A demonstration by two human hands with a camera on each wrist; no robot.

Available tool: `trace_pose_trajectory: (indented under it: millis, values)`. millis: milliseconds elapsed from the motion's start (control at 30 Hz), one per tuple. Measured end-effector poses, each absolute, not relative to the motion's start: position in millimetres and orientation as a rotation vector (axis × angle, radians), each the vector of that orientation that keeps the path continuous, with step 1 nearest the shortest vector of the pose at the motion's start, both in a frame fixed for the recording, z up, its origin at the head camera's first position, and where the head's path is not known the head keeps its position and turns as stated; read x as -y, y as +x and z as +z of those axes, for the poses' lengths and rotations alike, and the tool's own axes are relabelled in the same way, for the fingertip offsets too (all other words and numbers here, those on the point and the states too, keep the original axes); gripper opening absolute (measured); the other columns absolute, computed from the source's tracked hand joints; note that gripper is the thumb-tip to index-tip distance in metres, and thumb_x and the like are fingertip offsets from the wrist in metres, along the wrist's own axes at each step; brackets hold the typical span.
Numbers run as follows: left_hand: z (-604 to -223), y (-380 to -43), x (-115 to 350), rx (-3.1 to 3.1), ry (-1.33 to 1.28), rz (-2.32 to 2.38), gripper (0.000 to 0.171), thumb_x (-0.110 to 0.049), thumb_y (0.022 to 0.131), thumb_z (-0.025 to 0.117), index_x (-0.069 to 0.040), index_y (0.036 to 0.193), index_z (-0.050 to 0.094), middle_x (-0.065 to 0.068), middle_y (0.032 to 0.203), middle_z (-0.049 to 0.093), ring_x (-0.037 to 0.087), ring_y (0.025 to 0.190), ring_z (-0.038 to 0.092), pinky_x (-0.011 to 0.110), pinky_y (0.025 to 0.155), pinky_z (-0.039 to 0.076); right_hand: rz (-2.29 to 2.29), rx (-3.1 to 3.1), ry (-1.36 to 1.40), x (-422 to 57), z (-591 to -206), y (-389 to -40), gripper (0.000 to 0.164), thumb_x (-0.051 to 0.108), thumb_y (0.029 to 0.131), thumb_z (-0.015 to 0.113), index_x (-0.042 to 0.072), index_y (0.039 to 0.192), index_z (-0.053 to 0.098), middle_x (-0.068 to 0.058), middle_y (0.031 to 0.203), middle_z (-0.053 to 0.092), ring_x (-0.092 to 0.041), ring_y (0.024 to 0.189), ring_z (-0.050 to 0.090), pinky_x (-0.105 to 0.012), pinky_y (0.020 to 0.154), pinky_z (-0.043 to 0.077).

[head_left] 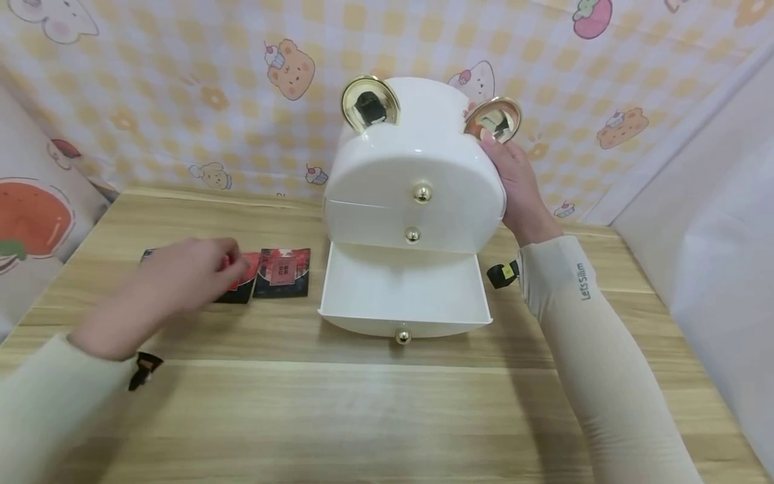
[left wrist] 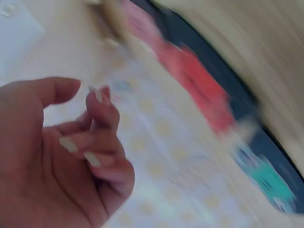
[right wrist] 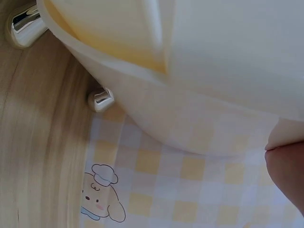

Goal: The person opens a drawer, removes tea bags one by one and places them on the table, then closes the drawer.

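A white drawer box (head_left: 393,161) with gold round ears and knobs stands at the back. Its bottom drawer (head_left: 357,325) is pulled out and holds nothing. My right hand (head_left: 523,191) holds the box's right side, thumb at the base of the right ear (head_left: 506,107); most of its fingers are hidden. My left hand (head_left: 193,272), blurred, hovers over flat square packets at left, fingers loosely curled round nothing in the left wrist view. A red-and-black packet (head_left: 243,290) is partly under that hand, beside a packet with a pink label (head_left: 282,272). Another shows a teal label (left wrist: 270,183).
The wooden table (head_left: 338,417) extends in front of the drawer. Behind the box hangs a yellow checked cloth (head_left: 242,134) with cartoon prints. A pale wall panel (head_left: 713,188) rises at right. Black straps (head_left: 503,274) hang at both wrists.
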State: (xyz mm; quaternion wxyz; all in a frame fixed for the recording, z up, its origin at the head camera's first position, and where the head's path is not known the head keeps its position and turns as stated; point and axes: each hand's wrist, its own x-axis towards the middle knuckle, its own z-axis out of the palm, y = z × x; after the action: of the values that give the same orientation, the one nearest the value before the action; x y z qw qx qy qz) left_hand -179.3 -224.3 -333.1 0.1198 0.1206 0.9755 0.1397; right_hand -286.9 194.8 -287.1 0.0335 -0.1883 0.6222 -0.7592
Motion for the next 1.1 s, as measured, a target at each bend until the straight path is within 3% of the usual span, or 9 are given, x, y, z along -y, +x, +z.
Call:
trace_pose_trajectory:
  millis: [200,367,500,667,833,933,1033,1100]
  values:
    - [-327.9,-145.9,186.3,-2.656,0.493,0.6,0.033,-0.044,0.098,0.047,-0.017,0.089,0.064,-0.002,0.064,0.046,0.014,0.055,0.043,0.03,0.05,0.035,-2.332,-1.948,-0.576,-193.0,-287.9,-287.1,0.04,0.036,0.096,0.054,0.002,0.115,0.063,-0.012,0.086,0.069,-0.019,0.066,0.068,-0.032,0.058,0.052]
    - [-334.4,-125.5,162.0,-2.484,0.546,0.768,0.032,-0.046,0.097,0.048,-0.02,0.086,0.064,-0.003,0.064,0.051,0.013,0.054,0.046,0.029,0.05,0.038,-2.328,-1.938,-0.585,-192.1,-287.3,-286.9,0.041,0.036,0.097,0.053,0.005,0.121,0.062,-0.013,0.091,0.069,-0.02,0.069,0.069,-0.033,0.06,0.052]
    - [-347.7,-112.2,138.1,-2.299,0.605,0.938,0.038,-0.05,0.096,0.047,-0.019,0.103,0.068,-0.004,0.067,0.057,0.013,0.053,0.048,0.03,0.052,0.041,-2.334,-1.936,-0.581,-192.9,-286.6,-286.3,0.038,0.035,0.098,0.052,0.002,0.114,0.063,-0.012,0.086,0.069,-0.019,0.066,0.068,-0.032,0.059,0.052]
    - [-361.8,-103.3,106.9,-2.107,0.597,1.151,0.044,-0.047,0.098,0.044,-0.013,0.117,0.065,0.0,0.067,0.06,0.014,0.052,0.048,0.031,0.054,0.042,-2.308,-1.965,-0.593,-194.6,-286.7,-284.9,0.04,0.035,0.099,0.049,0.004,0.121,0.061,-0.013,0.09,0.069,-0.02,0.068,0.069,-0.033,0.06,0.052]
    - [-377.1,-91.2,75.7,-1.796,0.421,1.439,0.057,-0.047,0.099,0.041,0.001,0.127,0.053,0.007,0.069,0.062,0.013,0.047,0.046,0.028,0.045,0.041,-2.314,-1.952,-0.602,-193.2,-286.9,-285.8,0.04,0.035,0.099,0.049,0.003,0.119,0.062,-0.013,0.089,0.068,-0.02,0.067,0.068,-0.033,0.059,0.052]
    - [-384.0,-87.1,60.9,-1.618,0.29,1.589,0.058,-0.047,0.1,0.038,0.003,0.127,0.049,0.006,0.07,0.061,0.01,0.048,0.043,0.024,0.045,0.037,-2.315,-1.948,-0.61,-192.6,-287.2,-286.6,0.039,0.035,0.099,0.049,0.003,0.114,0.064,-0.012,0.087,0.069,-0.02,0.066,0.068,-0.032,0.058,0.052]
    - [-387.7,-86.8,51.8,-1.522,0.191,1.696,0.063,-0.048,0.099,0.038,0.002,0.138,0.042,0.003,0.073,0.058,0.009,0.053,0.043,0.023,0.05,0.037,-2.308,-1.958,-0.617,-192.8,-287.3,-286.6,0.038,0.035,0.099,0.049,0.002,0.111,0.065,-0.012,0.085,0.069,-0.019,0.064,0.068,-0.032,0.057,0.051]
    - [-389.1,-88.3,47.9,-1.474,0.134,1.747,0.063,-0.049,0.099,0.038,0.001,0.137,0.043,0.002,0.073,0.056,0.009,0.055,0.043,0.023,0.052,0.037,-2.304,-1.954,-0.62,-193.7,-287.3,-285.7,0.039,0.035,0.099,0.049,0.005,0.119,0.063,-0.012,0.089,0.069,-0.02,0.067,0.068,-0.032,0.059,0.052]
